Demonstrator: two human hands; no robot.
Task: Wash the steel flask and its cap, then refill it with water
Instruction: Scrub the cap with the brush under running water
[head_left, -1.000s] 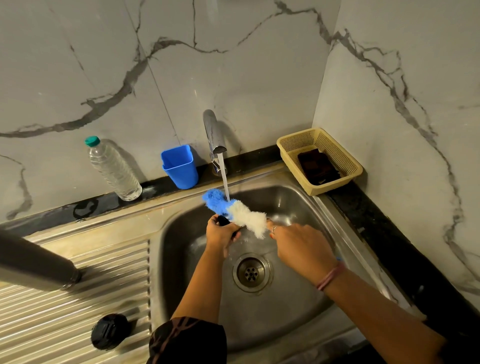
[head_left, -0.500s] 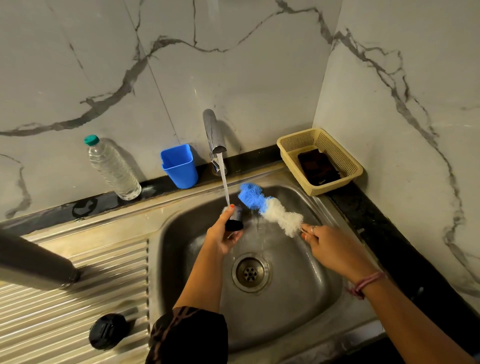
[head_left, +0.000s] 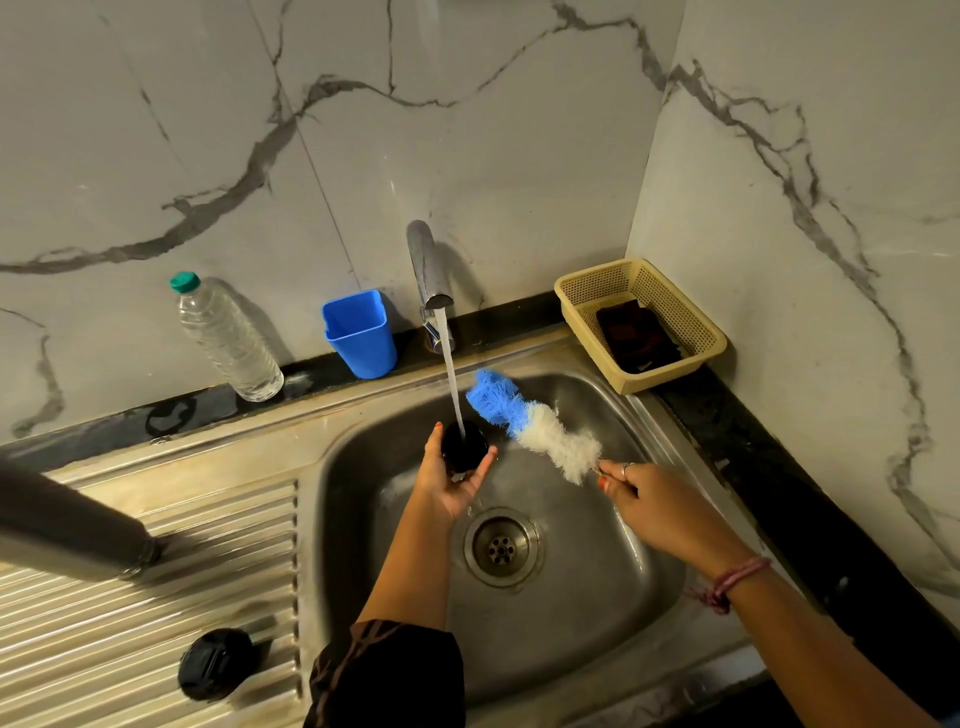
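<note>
Water (head_left: 451, 374) from the tap poured onto the black cap (head_left: 464, 447), cupped in the left hand (head_left: 451, 480) over the sink (head_left: 623, 613). The right hand (head_left: 660, 512) pinched the brush (head_left: 535, 423) — beside the cap. The flask (head_left: 67, 525) lay on the drainboard. A wet cap could slip — down by the drain.

- left hand (head_left: 445, 483): orange-painted nails; dark sleeve with brown pattern (head_left: 387, 670) at the elbow
- right hand (head_left: 662, 512): silver finger ring (head_left: 627, 467), orange nail polish, pink-purple thread wristband (head_left: 737, 579) at the wrist, loose ends dangling
</note>
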